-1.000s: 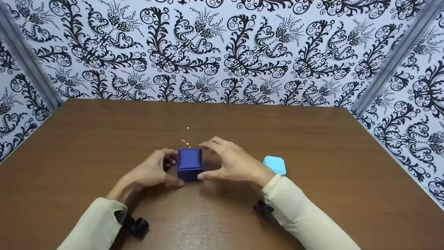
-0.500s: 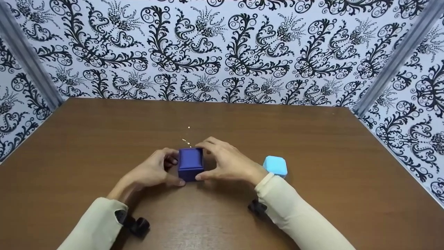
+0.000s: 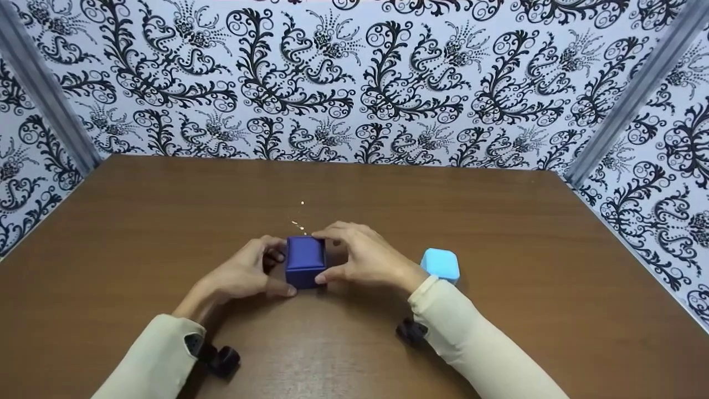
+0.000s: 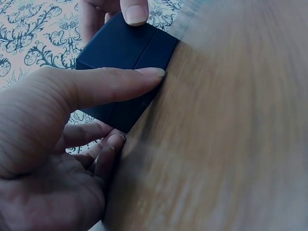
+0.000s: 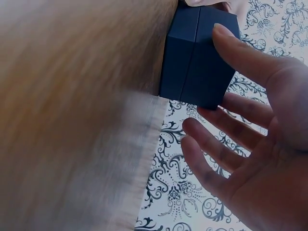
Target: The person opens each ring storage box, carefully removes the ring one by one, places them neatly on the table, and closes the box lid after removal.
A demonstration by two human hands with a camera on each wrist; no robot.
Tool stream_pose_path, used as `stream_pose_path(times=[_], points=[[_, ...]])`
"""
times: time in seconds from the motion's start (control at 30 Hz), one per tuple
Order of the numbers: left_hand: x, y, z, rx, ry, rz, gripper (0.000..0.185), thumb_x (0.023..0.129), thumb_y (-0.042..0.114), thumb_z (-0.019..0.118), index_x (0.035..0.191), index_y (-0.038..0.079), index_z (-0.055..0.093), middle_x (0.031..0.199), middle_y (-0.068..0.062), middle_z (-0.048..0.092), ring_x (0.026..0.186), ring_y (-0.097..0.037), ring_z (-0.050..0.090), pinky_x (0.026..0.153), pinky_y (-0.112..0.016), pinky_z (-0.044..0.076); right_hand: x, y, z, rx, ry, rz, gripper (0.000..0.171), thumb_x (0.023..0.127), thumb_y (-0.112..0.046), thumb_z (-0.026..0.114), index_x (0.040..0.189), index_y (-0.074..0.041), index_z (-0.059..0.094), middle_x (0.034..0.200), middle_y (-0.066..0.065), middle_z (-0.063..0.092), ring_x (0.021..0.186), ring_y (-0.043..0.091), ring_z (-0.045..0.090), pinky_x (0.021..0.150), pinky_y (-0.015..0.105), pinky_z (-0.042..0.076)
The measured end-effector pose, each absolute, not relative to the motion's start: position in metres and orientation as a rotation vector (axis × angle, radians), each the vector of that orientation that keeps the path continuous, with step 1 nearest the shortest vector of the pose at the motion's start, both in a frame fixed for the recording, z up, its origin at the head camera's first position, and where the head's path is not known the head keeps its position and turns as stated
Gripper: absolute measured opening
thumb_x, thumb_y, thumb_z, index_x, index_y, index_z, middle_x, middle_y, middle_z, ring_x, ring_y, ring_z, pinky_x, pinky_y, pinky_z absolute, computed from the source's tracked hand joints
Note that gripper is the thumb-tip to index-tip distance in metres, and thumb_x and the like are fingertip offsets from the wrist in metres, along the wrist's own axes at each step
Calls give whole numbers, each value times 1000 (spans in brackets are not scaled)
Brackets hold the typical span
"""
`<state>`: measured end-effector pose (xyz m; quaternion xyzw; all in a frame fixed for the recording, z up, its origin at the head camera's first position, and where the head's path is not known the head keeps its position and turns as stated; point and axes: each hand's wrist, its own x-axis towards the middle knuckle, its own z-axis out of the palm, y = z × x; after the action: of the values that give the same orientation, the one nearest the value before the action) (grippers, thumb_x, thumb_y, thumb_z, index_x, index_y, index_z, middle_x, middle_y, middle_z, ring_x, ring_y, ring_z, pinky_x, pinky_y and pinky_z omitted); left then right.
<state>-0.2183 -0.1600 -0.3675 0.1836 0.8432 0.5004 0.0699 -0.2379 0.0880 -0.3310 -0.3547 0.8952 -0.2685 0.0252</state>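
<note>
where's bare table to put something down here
Bare wood on the table left of the left hand, and right of the light blue box toward the wall. Crowded mid-table: both hands around the dark blue box, right hand.

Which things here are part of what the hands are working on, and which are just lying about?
In hand:
dark blue box, held by the left hand and the right hand

Lying about:
light blue box
thin gold chain behind the boxes

right hand (image 3: 370, 259) moved in, thumb and fingers now touching dark blue box (image 3: 304, 260)
</note>
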Motion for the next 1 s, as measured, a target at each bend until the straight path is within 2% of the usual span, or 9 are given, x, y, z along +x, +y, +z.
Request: stream_pose_path(times=[0.2, 0.47, 0.7, 1.0], points=[[-219, -162, -369, 559, 2550, 1488, 69, 64, 9, 94, 122, -6, 60, 109, -15, 60, 104, -31, 55, 96, -45, 42, -237, 86, -331, -1047, 2745, -899, 73, 77, -32, 90, 140, -10, 60, 130, 0, 64, 114, 26, 58, 101, 45, 41], [-220, -163, -371, 624, 2572, 1450, 67, 66, 13, 94, 121, -5, 62, 109, -13, 59, 103, -30, 56, 96, -46, 43, -238, 86, -330, -993, 2690, -967, 71, 78, -29, 89, 140, -9, 60, 131, 2, 64, 123, 29, 57, 107, 46, 39], [-220, -162, -369, 645, 2569, 1447, 66, 67, 13, 94, 122, -5, 62, 109, -12, 59, 103, -29, 57, 97, -47, 43, -243, 85, -325, -944, 2667, -1009, 71, 76, -26, 91, 137, -8, 62, 132, 6, 66, 124, 24, 59, 108, 41, 41], [-222, -163, -371, 672, 2551, 1463, 70, 67, 13, 94, 125, -8, 60, 109, -12, 59, 102, -29, 56, 96, -46, 42, -251, 85, -322, -854, 2525, -1151, 67, 73, -17, 93, 133, -6, 65, 122, 5, 71, 115, 20, 65, 103, 37, 46]])
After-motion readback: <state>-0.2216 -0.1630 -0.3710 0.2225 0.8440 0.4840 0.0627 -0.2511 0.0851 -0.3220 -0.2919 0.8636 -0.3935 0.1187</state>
